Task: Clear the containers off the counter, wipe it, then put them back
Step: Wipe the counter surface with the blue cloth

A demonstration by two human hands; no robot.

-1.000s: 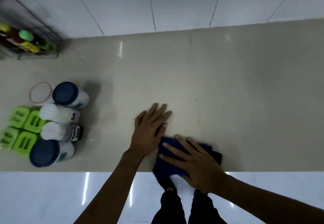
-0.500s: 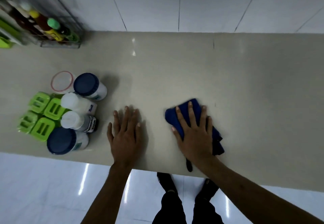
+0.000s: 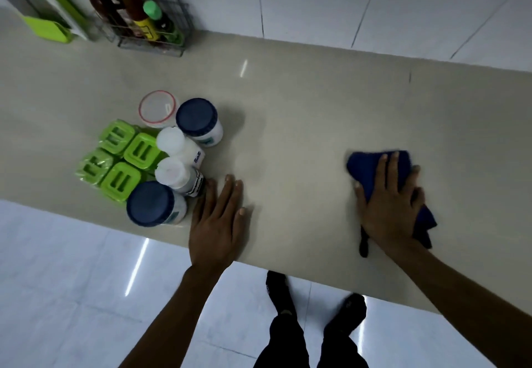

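Head view: far beyond the left fingertips and to their left, a green plastic rack [image 3: 49, 26] is seen at the back of the counter [image 3: 302, 103]. Beside it, sauce bottles [image 3: 138, 13] are stood upright in a wire basket [image 3: 172, 42].

Nearer, just left of those fingertips, the containers are gathered in one tight cluster on the counter. Four green-lidded tubs [image 3: 126, 179] are set in a two-by-two block on the cluster's left. A clear red-rimmed tub [image 3: 157, 107] is placed at its back. A salt bottle [image 3: 175, 143] and a dark bottle [image 3: 177, 173], both white-capped, are lined up between a rear blue-lidded jar [image 3: 197, 118] and a front blue-lidded jar [image 3: 150, 203].

The left hand [image 3: 217, 221] is laid flat on the counter with nothing held. Its fingers [image 3: 230, 192] are kept straight and close together, the thumb spread to the right. The little finger is seen just beside the dark bottle; contact cannot be told.

Well apart to the right, the right hand [image 3: 388, 206] is pressed palm-down on a blue cloth [image 3: 368, 166]. Its fingers [image 3: 381, 166] are held straight and splayed, somewhat blurred. The cloth is bunched under them, with folds showing past the fingertips and behind the palm.

Black shoes [image 3: 280, 293] are seen on the floor below.
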